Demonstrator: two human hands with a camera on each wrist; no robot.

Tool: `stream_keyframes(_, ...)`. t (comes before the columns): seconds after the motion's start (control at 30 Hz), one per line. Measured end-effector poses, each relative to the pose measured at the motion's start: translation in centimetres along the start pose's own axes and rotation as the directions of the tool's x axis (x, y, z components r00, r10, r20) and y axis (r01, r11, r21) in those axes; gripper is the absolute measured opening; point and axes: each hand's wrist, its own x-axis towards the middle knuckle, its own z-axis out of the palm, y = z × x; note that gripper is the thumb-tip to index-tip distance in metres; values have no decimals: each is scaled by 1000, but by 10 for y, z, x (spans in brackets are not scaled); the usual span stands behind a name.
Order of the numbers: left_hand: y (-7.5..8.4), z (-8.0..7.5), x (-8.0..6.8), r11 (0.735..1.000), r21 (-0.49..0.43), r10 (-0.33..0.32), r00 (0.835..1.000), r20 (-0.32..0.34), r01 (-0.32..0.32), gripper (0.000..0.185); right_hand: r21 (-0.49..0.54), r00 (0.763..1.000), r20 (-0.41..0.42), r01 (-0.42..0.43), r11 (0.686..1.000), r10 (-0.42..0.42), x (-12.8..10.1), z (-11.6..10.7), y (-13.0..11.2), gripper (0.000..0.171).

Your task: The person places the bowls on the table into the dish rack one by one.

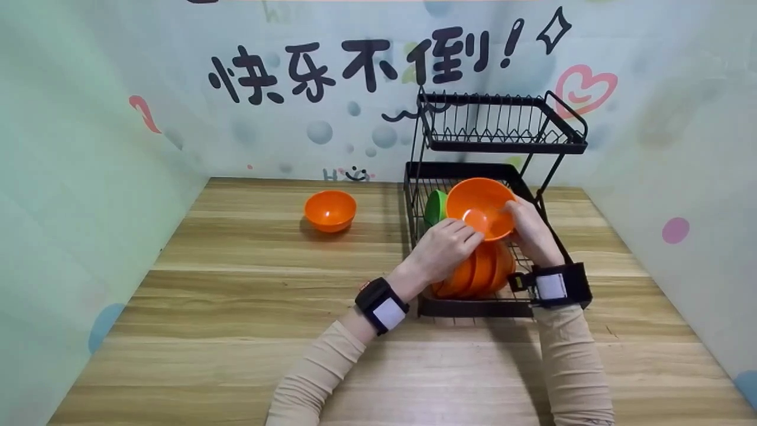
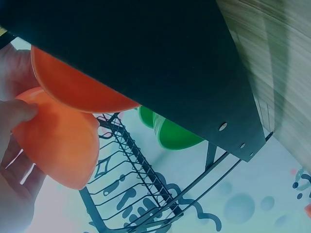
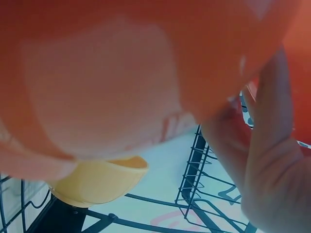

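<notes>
Both hands hold one orange bowl (image 1: 491, 195) tilted above the rack's lower tier, its hollow facing the head camera. My left hand (image 1: 446, 248) pinches its lower left rim. On the right side, my right hand (image 1: 531, 229) grips the rim with the thumb toward the inside. Beneath the hands, several orange bowls (image 1: 482, 272) stand on edge in a row, partly hidden by the left hand. A green bowl (image 1: 435, 207) leans behind the held bowl; the left wrist view shows more green bowls (image 2: 177, 133). A yellow bowl (image 3: 99, 182) appears in the right wrist view.
A black two-tier dish rack (image 1: 473, 309) stands on the wooden table (image 1: 236, 296), its upper wire shelf (image 1: 502, 145) overhanging at the back. To the left of the rack sits another orange bowl (image 1: 330, 211). A printed backdrop (image 1: 266, 136) closes off the rear.
</notes>
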Motion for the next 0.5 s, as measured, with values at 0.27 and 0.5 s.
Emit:
stream_keyframes(0.27, -8, 1, -5, 992, -67, -107, 993, -50, 104, 17, -38, 999, -31, -21, 999, 20, -3, -7, -4, 54)
stream_keyframes(0.5, -15, 2, -13, 915, -163, -363, 929, 66, 369, 22, -142, 996, -94, -18, 990, 5, -5, -16, -5, 55)
